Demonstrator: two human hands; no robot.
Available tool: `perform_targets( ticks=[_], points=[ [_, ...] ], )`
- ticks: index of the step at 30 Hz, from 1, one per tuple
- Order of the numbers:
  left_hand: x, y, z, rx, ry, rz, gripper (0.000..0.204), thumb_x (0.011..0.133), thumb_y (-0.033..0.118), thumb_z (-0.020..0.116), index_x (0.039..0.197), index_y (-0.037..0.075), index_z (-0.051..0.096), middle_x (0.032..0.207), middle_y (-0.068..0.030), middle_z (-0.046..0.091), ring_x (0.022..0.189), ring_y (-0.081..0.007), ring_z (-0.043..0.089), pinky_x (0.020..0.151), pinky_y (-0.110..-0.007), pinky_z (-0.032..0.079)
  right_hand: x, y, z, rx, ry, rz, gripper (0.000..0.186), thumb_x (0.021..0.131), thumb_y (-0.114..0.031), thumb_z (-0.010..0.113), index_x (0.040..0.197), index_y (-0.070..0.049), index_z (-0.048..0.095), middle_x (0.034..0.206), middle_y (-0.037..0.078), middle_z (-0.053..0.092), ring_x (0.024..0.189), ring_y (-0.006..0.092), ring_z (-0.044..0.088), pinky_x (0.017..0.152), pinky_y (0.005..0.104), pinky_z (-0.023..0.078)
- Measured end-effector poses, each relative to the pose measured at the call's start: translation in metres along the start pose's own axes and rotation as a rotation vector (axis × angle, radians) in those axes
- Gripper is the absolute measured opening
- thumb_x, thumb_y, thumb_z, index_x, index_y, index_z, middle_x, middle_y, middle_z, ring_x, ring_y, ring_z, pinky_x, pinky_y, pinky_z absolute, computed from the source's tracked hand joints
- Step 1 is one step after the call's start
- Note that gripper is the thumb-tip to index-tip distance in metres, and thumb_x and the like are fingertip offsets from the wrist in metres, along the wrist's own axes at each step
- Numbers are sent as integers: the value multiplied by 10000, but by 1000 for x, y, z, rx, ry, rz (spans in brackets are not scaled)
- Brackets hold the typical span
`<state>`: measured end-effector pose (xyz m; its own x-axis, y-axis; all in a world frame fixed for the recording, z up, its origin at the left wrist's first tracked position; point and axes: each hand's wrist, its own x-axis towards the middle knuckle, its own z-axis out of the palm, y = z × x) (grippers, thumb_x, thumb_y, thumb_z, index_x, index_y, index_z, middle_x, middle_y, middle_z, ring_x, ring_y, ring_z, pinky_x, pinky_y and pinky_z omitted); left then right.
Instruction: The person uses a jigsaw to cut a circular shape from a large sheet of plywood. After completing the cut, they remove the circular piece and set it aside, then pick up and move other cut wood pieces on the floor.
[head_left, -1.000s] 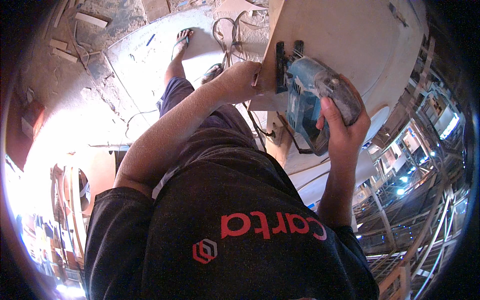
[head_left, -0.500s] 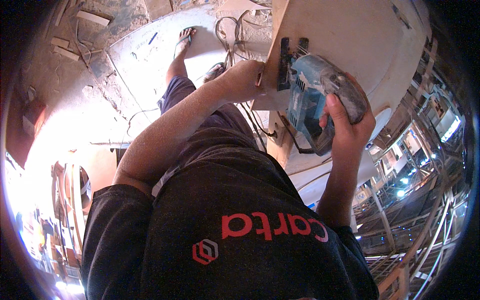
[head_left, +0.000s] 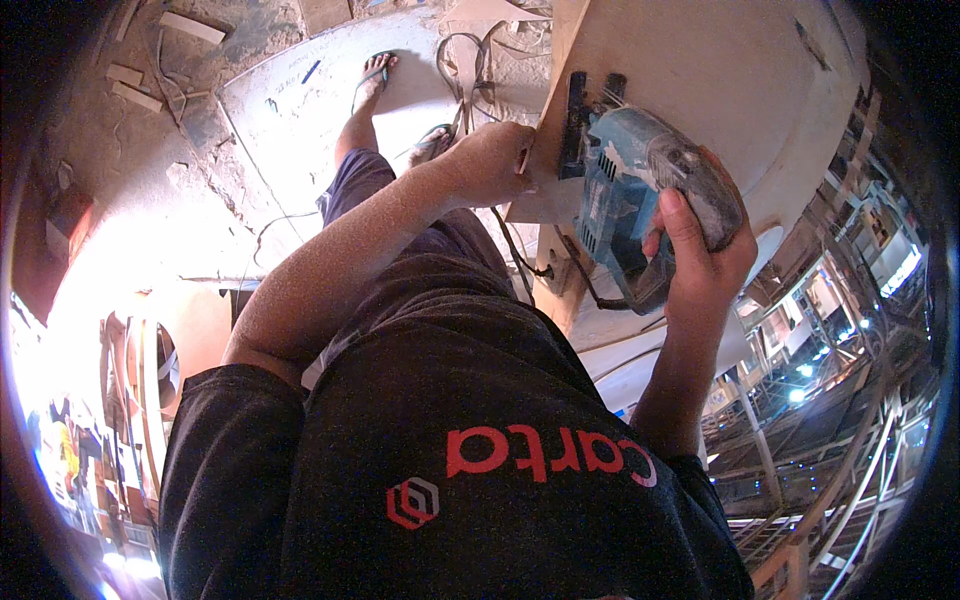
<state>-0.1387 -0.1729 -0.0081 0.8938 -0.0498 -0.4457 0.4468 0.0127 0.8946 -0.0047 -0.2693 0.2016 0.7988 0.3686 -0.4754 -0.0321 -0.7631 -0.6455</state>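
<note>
My right hand (head_left: 712,245) is wrapped round the handle of a dusty teal jigsaw (head_left: 625,190) with a dark grey top. The jigsaw's dark base plate (head_left: 573,125) rests near the left edge of a large pale plywood board (head_left: 735,70). Beside the saw, my left hand (head_left: 492,165) is closed at that same board edge, its fingertips partly hidden. A black power cord (head_left: 590,285) runs from the rear of the jigsaw. The blade and the cut cannot be seen.
A pale sheet (head_left: 290,110) lies on the floor under my sandalled feet. Wood offcuts (head_left: 192,27) are scattered at the far left. A looped cable (head_left: 470,60) lies near the board. Long strips and framing (head_left: 850,500) crowd the right side.
The whole view has shifted slightly, with board, jigsaw and both hands appearing a little farther right. Both hands keep their grip, and the saw barely moves against the board.
</note>
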Motion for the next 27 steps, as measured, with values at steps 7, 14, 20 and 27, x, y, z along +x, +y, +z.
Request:
perform_targets(
  ticks=[7, 14, 20, 27],
  points=[
    [-1, 5, -3, 11, 6, 21, 359, 805, 230, 803, 1077, 36, 674, 923, -173, 731, 924, -352, 726, 847, -454, 558, 4, -4, 1, -8, 2, 0, 499, 875, -80, 764, 1323, 53, 589, 987, 94, 719, 632, 107, 614, 515, 247, 496],
    [1, 0, 4, 2, 49, 30, 362, 798, 236, 810, 1072, 39, 678, 894, -174, 724, 895, -350, 726, 818, -454, 555, 8, -7, 2, -4, -7, -11, 506, 874, -90, 768, 1322, 57, 586, 997, 105, 722, 609, 116, 608, 513, 255, 487],
    [0, 4, -2, -7, 22, 33, 362, 798, 209, 797, 1070, 5, 675, 919, -202, 719, 920, -358, 720, 823, -449, 555, 9, -14, 7, -31, 28, -13, 476, 888, -131, 756, 1300, 53, 606, 905, 83, 686, 591, 127, 588, 517, 260, 464],
    [4, -1, 3, 22, 20, 23, 360, 806, 251, 788, 1022, -6, 659, 883, -204, 706, 885, -365, 715, 788, -454, 551, 12, -16, 10, -4, 59, 17, 482, 882, -129, 761, 1302, 49, 606, 911, 80, 685, 595, 130, 592, 516, 257, 468]
  ],
)
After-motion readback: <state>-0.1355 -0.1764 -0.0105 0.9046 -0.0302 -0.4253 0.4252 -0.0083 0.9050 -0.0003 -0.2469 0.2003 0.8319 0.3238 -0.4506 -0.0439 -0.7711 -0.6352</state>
